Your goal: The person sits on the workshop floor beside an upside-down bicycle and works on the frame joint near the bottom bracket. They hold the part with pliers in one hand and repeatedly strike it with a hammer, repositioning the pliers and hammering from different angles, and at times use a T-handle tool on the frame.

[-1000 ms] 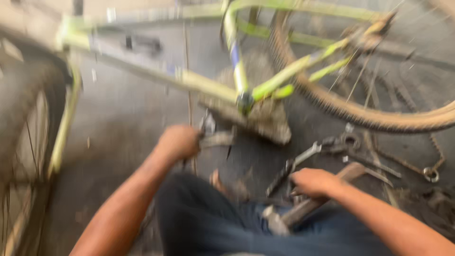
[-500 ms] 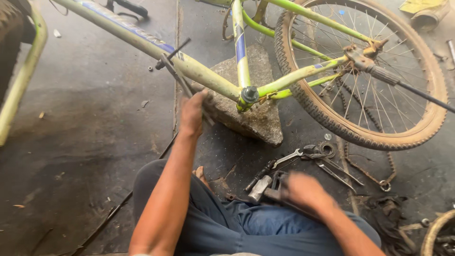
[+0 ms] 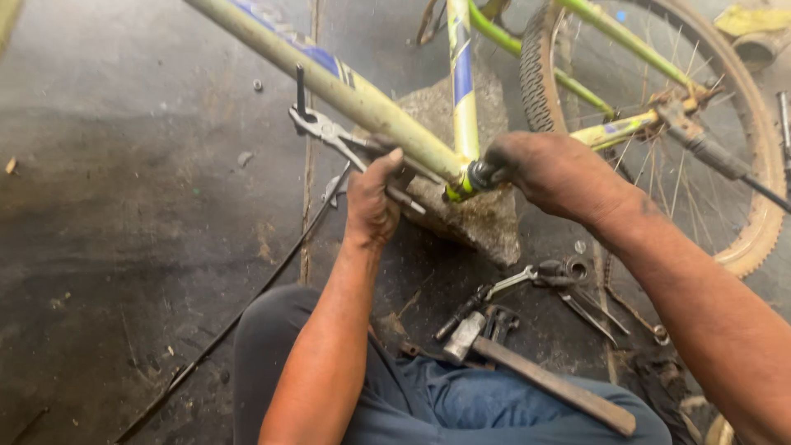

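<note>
A yellow-green bicycle frame (image 3: 362, 95) lies on its side across a rough stone block (image 3: 478, 218). My left hand (image 3: 371, 198) grips the handles of grey pliers (image 3: 329, 132) just under the frame's down tube. My right hand (image 3: 552, 169) is closed over the bottom bracket (image 3: 474, 177) where the tubes meet. The rear wheel (image 3: 733, 165) with its tan-edged tyre lies at the upper right.
A hammer with a wooden handle (image 3: 544, 379) rests on my blue-trousered thigh. Wrenches and small tools (image 3: 552, 284) lie on the dark concrete floor beside the stone. A thin black cable (image 3: 247, 309) runs across the floor at left.
My right hand has left the tools by my leg and risen to the bottom bracket. My left hand now grips the pliers. The view has moved closer.
</note>
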